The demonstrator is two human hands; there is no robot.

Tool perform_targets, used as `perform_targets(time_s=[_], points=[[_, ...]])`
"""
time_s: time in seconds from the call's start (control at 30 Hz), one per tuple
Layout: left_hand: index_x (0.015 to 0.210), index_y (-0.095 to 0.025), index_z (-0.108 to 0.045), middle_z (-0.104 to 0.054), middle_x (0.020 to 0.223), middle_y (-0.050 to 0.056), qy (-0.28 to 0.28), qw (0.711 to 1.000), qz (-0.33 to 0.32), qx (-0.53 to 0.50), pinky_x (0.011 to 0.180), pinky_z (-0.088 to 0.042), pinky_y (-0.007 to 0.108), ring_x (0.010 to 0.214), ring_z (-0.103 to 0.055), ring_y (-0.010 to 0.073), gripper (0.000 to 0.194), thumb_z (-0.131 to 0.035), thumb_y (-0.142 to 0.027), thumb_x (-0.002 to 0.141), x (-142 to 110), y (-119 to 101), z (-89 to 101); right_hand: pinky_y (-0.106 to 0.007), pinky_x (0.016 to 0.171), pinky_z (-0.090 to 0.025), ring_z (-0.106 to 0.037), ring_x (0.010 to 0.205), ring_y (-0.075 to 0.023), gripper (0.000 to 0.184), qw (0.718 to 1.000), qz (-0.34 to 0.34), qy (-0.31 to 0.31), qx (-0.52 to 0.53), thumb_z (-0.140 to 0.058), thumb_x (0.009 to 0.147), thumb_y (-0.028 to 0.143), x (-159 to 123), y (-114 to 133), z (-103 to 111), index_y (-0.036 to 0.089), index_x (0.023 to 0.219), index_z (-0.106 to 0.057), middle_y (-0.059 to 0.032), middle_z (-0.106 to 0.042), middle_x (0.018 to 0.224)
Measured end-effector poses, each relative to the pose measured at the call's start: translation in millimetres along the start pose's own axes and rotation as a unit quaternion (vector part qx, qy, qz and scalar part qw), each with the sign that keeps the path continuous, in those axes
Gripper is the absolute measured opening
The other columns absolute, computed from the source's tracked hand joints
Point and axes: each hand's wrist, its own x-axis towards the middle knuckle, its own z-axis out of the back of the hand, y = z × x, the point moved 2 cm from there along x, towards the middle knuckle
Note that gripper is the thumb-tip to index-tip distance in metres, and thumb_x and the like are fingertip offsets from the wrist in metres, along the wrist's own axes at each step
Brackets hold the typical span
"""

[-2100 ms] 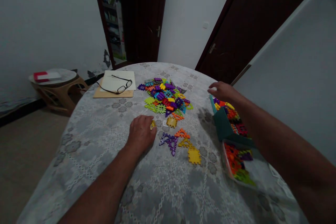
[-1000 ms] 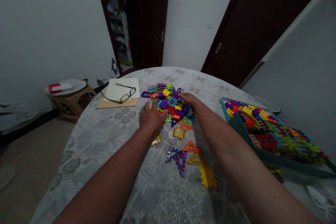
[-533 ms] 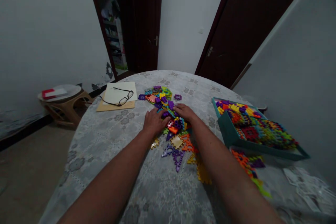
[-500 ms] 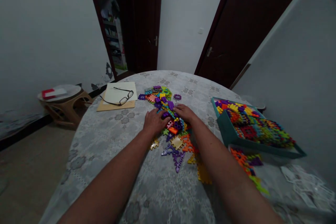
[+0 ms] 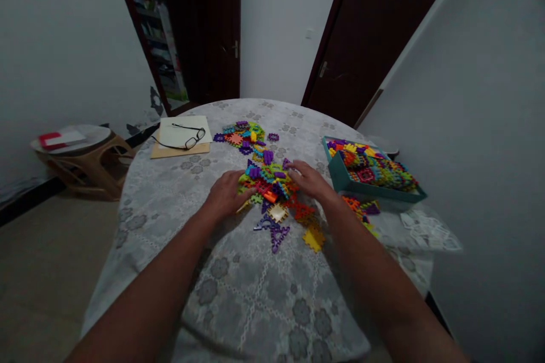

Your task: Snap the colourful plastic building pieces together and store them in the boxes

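Note:
A pile of colourful toothed plastic building pieces [image 5: 268, 178] lies on the table between my hands. My left hand [image 5: 227, 194] rests at the pile's left edge, fingers stretched, its thumb reaching toward the pieces. At the right edge, my right hand [image 5: 310, 180] has its fingers apart and curved by the pieces. Neither hand has a piece visibly in its grasp. Nearer to me lie a pale yellow square piece [image 5: 278, 213], a purple triangular piece [image 5: 279, 237] and a yellow piece [image 5: 314, 237]. Behind the pile is a second cluster of pieces [image 5: 236, 139].
A teal box [image 5: 374, 191] heaped with more pieces stands at the right, with loose pieces and a clear plastic bag [image 5: 426, 229] in front. Eyeglasses [image 5: 190, 143] lie on paper at the left back. Beyond the table edge is a stool [image 5: 97, 161].
My hands have moved apart from the middle of the pile to its two sides, uncovering the pieces. The pile looks more spread out, and the camera view has shifted.

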Motion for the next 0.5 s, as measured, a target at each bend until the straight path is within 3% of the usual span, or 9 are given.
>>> perform_targets(time_s=[0.13, 0.27, 0.37, 0.5], points=[[0.164, -0.021, -0.051, -0.051, 0.17, 0.022, 0.043, 0.998, -0.029, 0.043, 0.133, -0.038, 0.057, 0.16, -0.047, 0.0409, 0.091, -0.083, -0.063, 0.09, -36.1, -7.0, -0.6, -0.055, 0.135, -0.037, -0.048, 0.161, -0.0318, 0.055, 0.999, 0.02, -0.031, -0.034, -0.059, 0.108, 0.042, -101.8, 0.5, -8.8, 0.024, 0.16, -0.063, -0.015, -0.058, 0.168], [0.168, -0.026, -0.047, -0.047, 0.175, 0.021, 0.069, 0.994, -0.038, 0.074, 0.133, -0.036, 0.06, 0.162, -0.044, 0.0444, 0.108, -0.093, -0.064, 0.079, -47.2, -17.3, -2.4, -0.061, 0.135, -0.037, -0.042, 0.165, -0.036, 0.068, 0.997, -0.013, -0.05, -0.065, -0.062, 0.105, 0.04, -179.5, 0.6, -35.2, 0.023, 0.169, -0.05, -0.019, -0.045, 0.177], [0.166, -0.026, -0.049, -0.048, 0.174, 0.022, 0.063, 0.993, -0.031, 0.091, 0.133, -0.035, 0.06, 0.162, -0.044, 0.0447, 0.107, -0.094, -0.066, 0.077, -45.9, -24.5, -5.7, -0.065, 0.136, -0.034, -0.038, 0.167, -0.0386, 0.07, 0.995, -0.024, -0.067, -0.071, -0.062, 0.104, 0.036, -196.6, 5.3, -54.0, 0.021, 0.171, -0.047, -0.0202, -0.042, 0.178], [0.164, -0.023, -0.052, -0.05, 0.171, 0.022, 0.048, 0.993, -0.033, 0.102, 0.133, -0.036, 0.056, 0.161, -0.045, 0.0426, 0.1, -0.09, -0.066, 0.082, -41.1, -33.4, -12.7, -0.067, 0.136, -0.031, -0.037, 0.166, -0.0388, 0.063, 0.994, -0.018, -0.087, -0.062, -0.057, 0.104, 0.029, -175.6, 11.2, -69.1, 0.021, 0.166, -0.052, -0.02, -0.045, 0.176]])
